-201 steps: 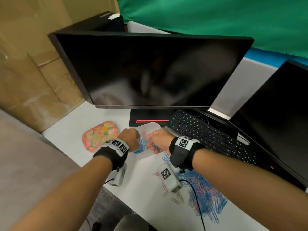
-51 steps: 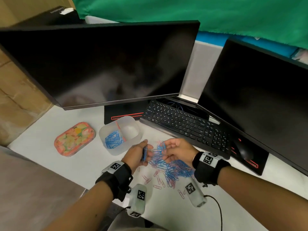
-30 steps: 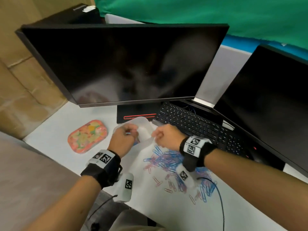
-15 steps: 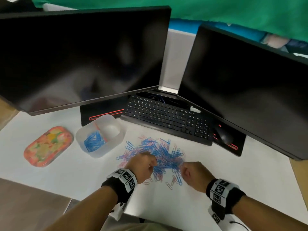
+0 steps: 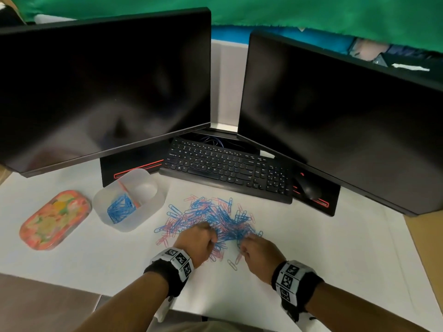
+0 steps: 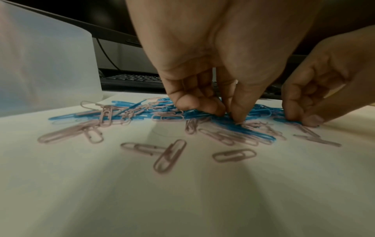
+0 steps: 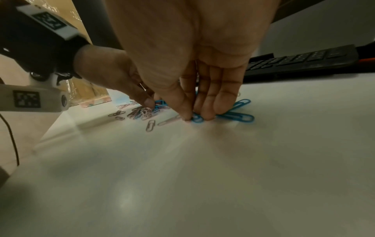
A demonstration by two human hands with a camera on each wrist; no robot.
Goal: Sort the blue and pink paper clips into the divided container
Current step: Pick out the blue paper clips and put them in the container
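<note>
Fingers of the left hand pinch blue paper clips at the pile's near edge, low in the middle of the frame; the right hand pinches blue clips too. The paper clips look light, thin and slippery, and they tangle, so I would take several by their loops. They are too many to count. One divided container, middle left on the table, holds blue clips in one compartment.
</note>
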